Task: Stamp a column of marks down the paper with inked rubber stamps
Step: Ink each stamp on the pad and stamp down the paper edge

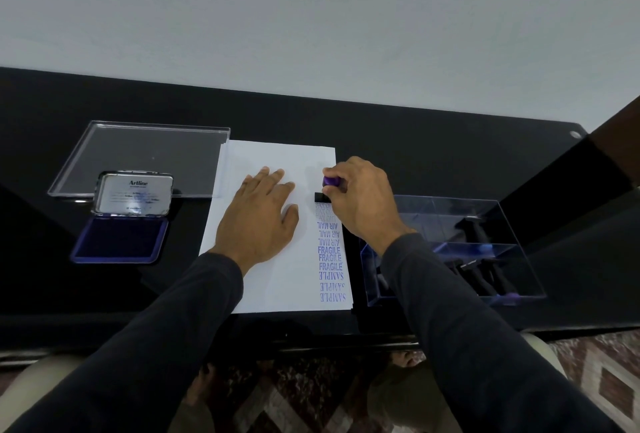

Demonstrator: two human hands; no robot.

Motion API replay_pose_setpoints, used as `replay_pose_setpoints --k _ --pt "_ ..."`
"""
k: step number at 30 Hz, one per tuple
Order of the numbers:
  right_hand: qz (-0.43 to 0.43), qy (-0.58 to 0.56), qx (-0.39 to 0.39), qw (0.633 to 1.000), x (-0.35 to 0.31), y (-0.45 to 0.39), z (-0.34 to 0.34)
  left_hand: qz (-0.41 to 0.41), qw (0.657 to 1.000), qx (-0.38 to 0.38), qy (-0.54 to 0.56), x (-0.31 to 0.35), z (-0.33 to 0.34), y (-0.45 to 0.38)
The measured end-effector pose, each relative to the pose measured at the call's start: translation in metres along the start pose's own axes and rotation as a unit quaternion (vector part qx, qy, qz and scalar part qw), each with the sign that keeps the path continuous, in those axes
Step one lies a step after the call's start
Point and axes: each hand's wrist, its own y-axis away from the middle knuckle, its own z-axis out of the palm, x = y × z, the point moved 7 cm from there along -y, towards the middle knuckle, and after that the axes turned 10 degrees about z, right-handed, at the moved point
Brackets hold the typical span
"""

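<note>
At centre frame, in the head view, the paper (277,224) lies on the black table (415,141), and a column of marks (330,252) runs along its right edge, from SAMPLE nearest the person through FRAGILE and AIR MAIL to fainter prints above. The risk now is a smeared or doubled print if the stamp rocks or slides, or if the sheet creeps; the faint upper prints also suggest thin ink. The right hand (363,200) has its fingers curled round the purple-topped stamp (330,186), whose black base appears to sit on the paper just above the column. The left hand (259,214) lies flat, fingers straight, pressing the sheet. At left sits the open ink pad (119,238); at right, a clear tray (512,259) holds more stamps.
</note>
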Motion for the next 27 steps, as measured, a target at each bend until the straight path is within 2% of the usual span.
replay_pose_setpoints --k 27 --pt "0.023 -0.015 -0.021 0.999 -0.0033 0.0034 -0.0017 -0.005 1.000 -0.005 0.002 -0.0015 0.0020 -0.0008"
